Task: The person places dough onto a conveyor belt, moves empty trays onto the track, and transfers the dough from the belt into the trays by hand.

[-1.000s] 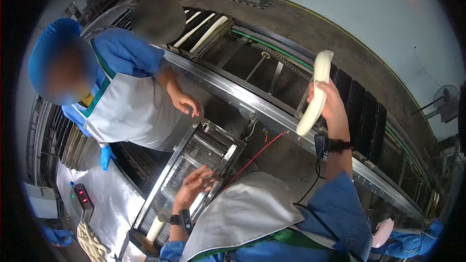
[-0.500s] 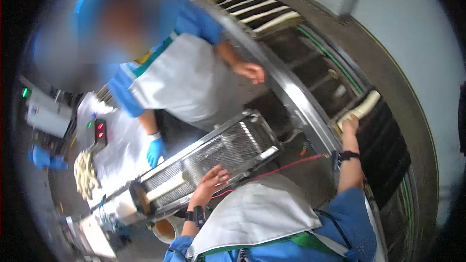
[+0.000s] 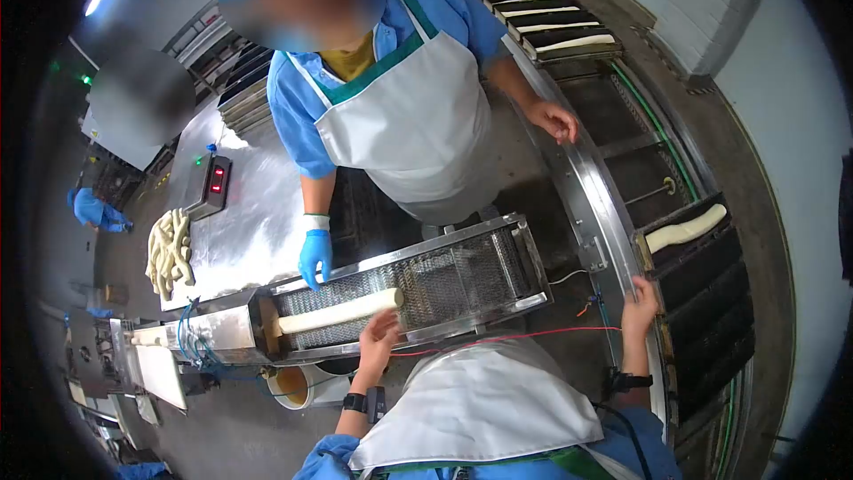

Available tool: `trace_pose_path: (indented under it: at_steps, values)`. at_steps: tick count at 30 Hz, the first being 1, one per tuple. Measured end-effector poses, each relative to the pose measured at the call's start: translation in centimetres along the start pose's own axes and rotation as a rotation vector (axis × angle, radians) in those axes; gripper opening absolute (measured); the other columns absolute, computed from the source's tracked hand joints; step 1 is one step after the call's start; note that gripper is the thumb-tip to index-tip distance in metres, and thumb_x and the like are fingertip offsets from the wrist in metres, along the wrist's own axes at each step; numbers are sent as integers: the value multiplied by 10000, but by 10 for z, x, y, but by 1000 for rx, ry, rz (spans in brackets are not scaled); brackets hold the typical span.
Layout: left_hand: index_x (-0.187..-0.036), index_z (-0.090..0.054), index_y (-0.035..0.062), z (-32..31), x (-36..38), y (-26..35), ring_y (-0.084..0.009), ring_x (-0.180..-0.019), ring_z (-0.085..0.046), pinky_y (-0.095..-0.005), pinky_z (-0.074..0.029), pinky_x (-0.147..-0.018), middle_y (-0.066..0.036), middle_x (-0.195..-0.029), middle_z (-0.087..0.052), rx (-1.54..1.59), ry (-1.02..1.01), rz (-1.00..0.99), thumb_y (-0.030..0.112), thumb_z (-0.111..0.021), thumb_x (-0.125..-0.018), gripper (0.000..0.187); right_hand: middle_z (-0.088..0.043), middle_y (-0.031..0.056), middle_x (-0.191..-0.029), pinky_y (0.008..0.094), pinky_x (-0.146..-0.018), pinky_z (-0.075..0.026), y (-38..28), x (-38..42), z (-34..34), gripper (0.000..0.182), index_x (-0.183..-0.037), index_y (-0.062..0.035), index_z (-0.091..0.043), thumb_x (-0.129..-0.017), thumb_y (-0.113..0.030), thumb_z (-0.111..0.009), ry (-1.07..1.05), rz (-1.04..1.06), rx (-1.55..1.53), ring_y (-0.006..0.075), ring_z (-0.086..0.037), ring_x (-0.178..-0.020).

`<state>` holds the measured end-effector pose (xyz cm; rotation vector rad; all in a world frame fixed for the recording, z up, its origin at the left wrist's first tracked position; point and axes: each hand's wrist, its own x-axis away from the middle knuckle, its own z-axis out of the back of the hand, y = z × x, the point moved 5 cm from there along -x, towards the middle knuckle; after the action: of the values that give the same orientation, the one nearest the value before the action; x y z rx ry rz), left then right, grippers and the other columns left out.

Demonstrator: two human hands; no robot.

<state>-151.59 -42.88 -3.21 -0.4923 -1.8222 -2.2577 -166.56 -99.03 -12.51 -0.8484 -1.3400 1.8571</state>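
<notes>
1. Steel tables and a curved conveyor track point(image 3: 593, 204) fill a factory floor, with a mesh belt machine point(image 3: 444, 280) in the middle.
2. On the mesh lies a long dough stick point(image 3: 338, 312).
3. The left hand point(image 3: 379, 338) rests at the dough stick's near end, fingers loosely curled against it, not clearly gripping.
4. The right hand point(image 3: 640, 302) is open and empty, touching the track's edge beside a black tray point(image 3: 702, 253) holding another dough piece point(image 3: 684, 228).
5. Opposite stands a co-worker in a white apron point(image 3: 404, 124), one blue-gloved hand point(image 3: 314, 258) on the machine's far rim.

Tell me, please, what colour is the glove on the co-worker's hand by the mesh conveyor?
Blue glove, seen in the head view.
</notes>
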Motion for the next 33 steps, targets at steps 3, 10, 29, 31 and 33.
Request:
trace_pose_path:
  at_steps: [3,10,29,31,33]
  values:
    - [-1290,-645,51,24,-14,-1,-228,-1118,-670,-362,-521,-920,-104,-1225,-692,-424,182,-436,6,-702,-875,421,-644,185,-1255,415,-1112,-410,-23,25,5,340,-1061,-1,-663,-760,147,-610,-4,104,275,360,-546,-1321]
    - [-964,-739,61,47,-25,3,-321,-853,-708,-377,-543,-791,-135,-930,-727,-689,100,-430,13,-688,-823,158,-675,163,-1161,427,-986,-490,-47,80,-6,291,-1027,-35,-690,-780,99,-613,-39,159,353,367,-641,-1113]
    - [-1152,-661,46,193,-19,-31,-397,-1212,-553,-476,-441,-1048,-193,-1262,-594,-888,509,-533,-58,-653,-739,426,-737,173,-914,391,-798,-566,69,186,-15,244,-1017,-18,-731,-798,44,-644,-286,-127,488,323,-730,-881]
    - [-1326,-567,63,213,-26,-30,-418,-1319,-472,-493,-377,-1116,-218,-1390,-525,-967,489,-458,0,-697,-766,579,-737,170,-918,379,-794,-566,65,197,-16,232,-1006,-18,-727,-801,49,-641,-274,-105,428,315,-730,-876]
    - [-1379,-534,78,236,-36,-31,-417,-1343,-457,-491,-360,-1133,-223,-1420,-517,-1060,518,-465,41,-720,-784,625,-737,167,-918,371,-791,-567,58,206,-17,222,-995,-18,-723,-802,55,-640,-259,-78,394,308,-731,-869]
